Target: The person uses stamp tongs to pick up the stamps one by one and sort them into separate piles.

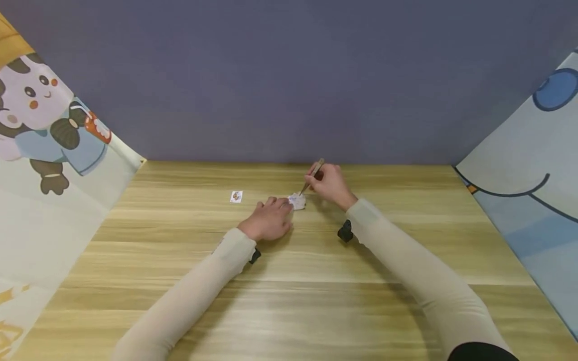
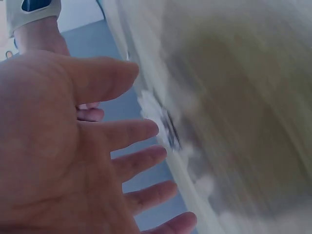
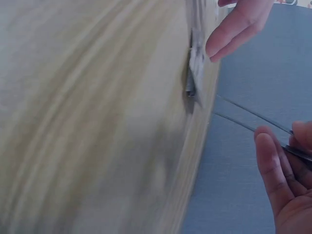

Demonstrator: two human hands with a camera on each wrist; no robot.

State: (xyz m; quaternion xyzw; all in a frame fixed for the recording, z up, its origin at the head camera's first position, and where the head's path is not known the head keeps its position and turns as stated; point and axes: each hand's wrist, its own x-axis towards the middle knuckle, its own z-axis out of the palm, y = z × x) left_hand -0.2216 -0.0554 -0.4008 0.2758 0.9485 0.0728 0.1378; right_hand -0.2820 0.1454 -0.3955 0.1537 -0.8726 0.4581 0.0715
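A small, flat white piece with bluish markings (image 1: 297,201) lies on the wooden table, its edge uneven. My left hand (image 1: 268,219) is palm down beside it, fingertips right at its left edge. In the left wrist view the fingers of the left hand (image 2: 58,156) are spread and nearly straight, with the white piece (image 2: 156,117) just beyond them. Between thumb and fingers, my right hand (image 1: 331,184) pinches metal tweezers (image 1: 318,166), tips pointing down at the piece's upper edge. The right wrist view shows the tweezers (image 3: 300,153) with their two prongs apart.
Left of the hands, a small square card with a printed picture (image 1: 236,196) lies flat on the table (image 1: 298,301). A plain blue-grey panel (image 1: 298,80) stands along the far edge. Cartoon-printed walls (image 1: 67,210) border both sides.
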